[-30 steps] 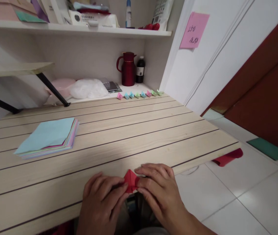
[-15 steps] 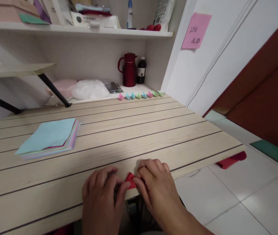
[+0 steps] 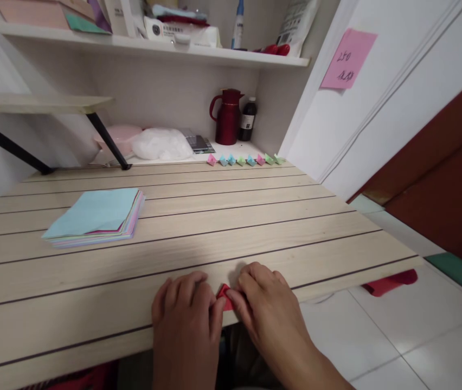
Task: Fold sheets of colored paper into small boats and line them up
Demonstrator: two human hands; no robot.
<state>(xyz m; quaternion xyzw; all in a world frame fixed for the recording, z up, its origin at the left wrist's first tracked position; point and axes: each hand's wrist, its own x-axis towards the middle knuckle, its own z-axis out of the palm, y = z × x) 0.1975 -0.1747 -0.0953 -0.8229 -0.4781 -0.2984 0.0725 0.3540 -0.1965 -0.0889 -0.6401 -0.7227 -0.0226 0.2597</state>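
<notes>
A small folded piece of red paper [image 3: 225,295] lies at the front edge of the wooden table [image 3: 182,227]. My left hand [image 3: 188,311] is at its left side, fingers curled and the thumb pressing on the paper's near left part. From the right, my right hand [image 3: 263,303] presses its thumb on the paper, its other fingers bent against the tabletop. Parts of the paper are hidden under both thumbs. Further left on the table rests a stack of coloured paper sheets [image 3: 96,211], light blue on top.
Several small folded paper pieces [image 3: 241,161] stand in a row at the table's back edge. Behind them are a red jug [image 3: 228,117], a dark bottle [image 3: 248,120] and a white plastic bag [image 3: 161,144]. A small raised shelf [image 3: 39,103] stands at back left.
The view has shifted, so the table and shelves appear further right. My left thumb has moved closer along the red paper; both hands stay at it.
</notes>
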